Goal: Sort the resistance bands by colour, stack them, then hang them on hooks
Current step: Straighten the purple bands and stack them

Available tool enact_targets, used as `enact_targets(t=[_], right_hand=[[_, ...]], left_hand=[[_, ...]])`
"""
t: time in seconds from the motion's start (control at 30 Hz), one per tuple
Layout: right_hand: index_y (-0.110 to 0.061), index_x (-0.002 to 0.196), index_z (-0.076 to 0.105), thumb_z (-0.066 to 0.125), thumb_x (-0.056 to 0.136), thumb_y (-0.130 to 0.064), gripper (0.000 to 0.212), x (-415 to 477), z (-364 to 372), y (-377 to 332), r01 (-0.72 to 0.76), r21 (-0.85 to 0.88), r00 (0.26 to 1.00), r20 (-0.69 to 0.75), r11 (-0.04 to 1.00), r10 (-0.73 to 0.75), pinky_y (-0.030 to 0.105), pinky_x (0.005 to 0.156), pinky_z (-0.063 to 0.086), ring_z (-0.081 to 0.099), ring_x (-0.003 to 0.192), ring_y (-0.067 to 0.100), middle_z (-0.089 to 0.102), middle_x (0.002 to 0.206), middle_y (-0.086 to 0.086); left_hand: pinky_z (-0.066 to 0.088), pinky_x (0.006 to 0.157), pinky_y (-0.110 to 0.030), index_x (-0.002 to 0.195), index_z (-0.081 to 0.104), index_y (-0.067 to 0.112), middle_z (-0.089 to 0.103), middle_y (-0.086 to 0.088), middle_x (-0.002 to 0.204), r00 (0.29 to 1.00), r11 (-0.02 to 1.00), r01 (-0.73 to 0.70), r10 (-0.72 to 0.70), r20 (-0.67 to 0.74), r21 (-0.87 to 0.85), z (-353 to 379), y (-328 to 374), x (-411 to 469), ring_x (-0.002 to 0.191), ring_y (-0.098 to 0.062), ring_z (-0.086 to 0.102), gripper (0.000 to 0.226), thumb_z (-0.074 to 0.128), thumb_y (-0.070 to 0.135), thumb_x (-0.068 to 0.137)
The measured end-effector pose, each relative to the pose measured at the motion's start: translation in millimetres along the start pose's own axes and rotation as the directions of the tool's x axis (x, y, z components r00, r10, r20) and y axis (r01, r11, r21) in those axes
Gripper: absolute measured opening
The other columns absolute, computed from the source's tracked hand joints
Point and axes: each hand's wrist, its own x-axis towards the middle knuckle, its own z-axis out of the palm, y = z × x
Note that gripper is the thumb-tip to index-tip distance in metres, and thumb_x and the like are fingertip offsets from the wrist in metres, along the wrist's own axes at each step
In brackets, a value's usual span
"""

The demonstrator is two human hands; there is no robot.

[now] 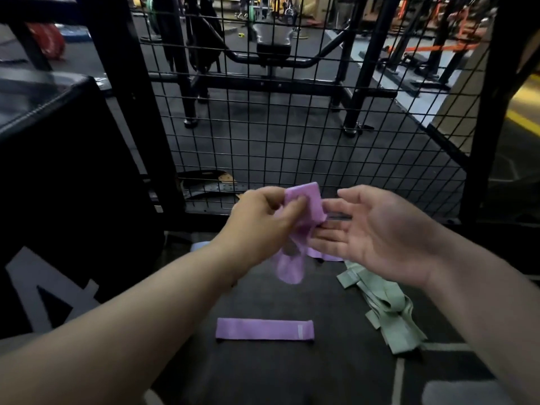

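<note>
two hands meet in the middle of the frame. the left hand (263, 217) pinches one purple resistance band (305, 200) between thumb and curled fingers. the band's upper end stands above the knuckles and its lower end hangs down blurred towards the bench (263, 372). the right hand (380, 232) is released, palm up, with its fingers straight and spread. its fingertips are right at the held band, though i cannot tell whether they touch it.

three purple bands are in view. the second purple band (264, 329) lies flat and straight across the bench at lower centre, well apart from the rest. the third purple band (325, 255) is mostly hidden under the right hand's fingers. at lower right lies one loose heap of green bands (385, 314), overlapping so much that they cannot be counted. one pale blue piece (199, 246) peeks out above the left forearm.

one black wire mesh panel (292, 135) fills the upper middle. one black box (73, 185) with a white number stands at left.
</note>
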Motion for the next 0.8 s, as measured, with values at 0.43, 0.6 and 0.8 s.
enact_targets(t=[0.43, 0.6, 0.8], right_hand=[[-0.022, 0.110, 0.071, 0.065, 0.091, -0.034, 0.022, 8.6, -2.3, -3.9, 0.186, -0.665, 0.930, -0.117, 0.723, -0.347, 0.028, 0.081, 0.057, 0.070, 0.099, 0.011, 0.075, 0.103, -0.004], [-0.016, 0.107, 0.071, 0.066, 0.091, -0.040, 0.029, 13.2, 0.8, 1.3, 0.168, -0.551, 0.935, -0.174, 0.818, -0.310, 0.055, 0.094, 0.054, 0.070, 0.101, 0.034, 0.075, 0.103, 0.012], [-0.018, 0.109, 0.069, 0.080, 0.081, -0.026, 0.032, 11.5, 1.4, 11.5, 0.128, -0.726, 0.977, -0.026, 0.676, -0.213, 0.048, 0.094, 0.055, 0.073, 0.097, 0.019, 0.076, 0.101, 0.000]], left_hand=[[0.054, 0.078, -0.035, 0.091, 0.069, 0.011, 0.070, -0.012, 0.087, 0.954, 0.861, 0.296, -0.242, 0.178, -0.413, -0.5, 7.6, 22.3, 0.080, -0.023, 0.065, 0.032, 0.047, 0.029, 0.103], [0.050, 0.085, -0.045, 0.109, 0.065, 0.006, 0.067, -0.014, 0.095, 0.935, 0.847, 0.343, -0.268, 0.231, -0.406, -0.4, 11.0, 20.1, 0.087, -0.029, 0.062, 0.035, 0.045, 0.035, 0.103], [0.049, 0.100, -0.051, 0.116, 0.066, 0.005, 0.070, -0.020, 0.114, 0.940, 0.787, 0.340, -0.272, 0.207, -0.514, -4.6, 18.1, 19.1, 0.099, -0.032, 0.067, 0.046, 0.040, 0.042, 0.103]])
